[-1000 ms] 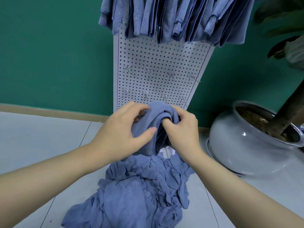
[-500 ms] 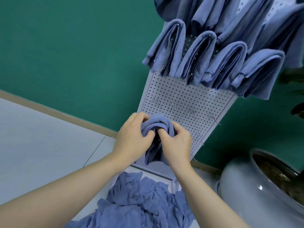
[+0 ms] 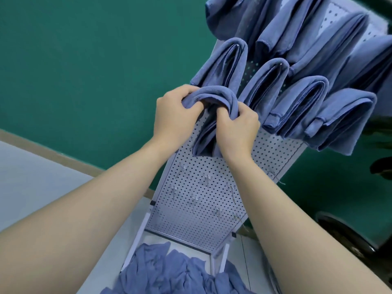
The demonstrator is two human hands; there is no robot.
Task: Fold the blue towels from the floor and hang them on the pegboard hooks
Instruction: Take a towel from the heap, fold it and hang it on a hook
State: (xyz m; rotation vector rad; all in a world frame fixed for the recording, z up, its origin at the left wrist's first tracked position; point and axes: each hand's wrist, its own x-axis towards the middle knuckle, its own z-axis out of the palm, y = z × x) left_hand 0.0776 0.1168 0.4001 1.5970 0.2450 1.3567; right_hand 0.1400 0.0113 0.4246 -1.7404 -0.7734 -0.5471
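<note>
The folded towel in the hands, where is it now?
The folded towel is mid-frame, gripped by the left hand and right hand against the pegboard, just below the hung towels.

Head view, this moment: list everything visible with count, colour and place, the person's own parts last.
Folded towel: one, blue, held against the pegboard's left side.
Hung towels: a row of four plus more above, blue, draped on the upper pegboard.
Pegboard: one, white, perforated, standing before the wall.
Bare hooks: several, metal, on the lower pegboard.
Towel pile: one heap, blue, crumpled on the floor at the pegboard's foot.
Wall: green, behind.
Floor: pale, lower left.
Pot: one, dark here, right edge, partly hidden.
Left hand: grips the towel's fold.
Right hand: grips the same towel.
</note>
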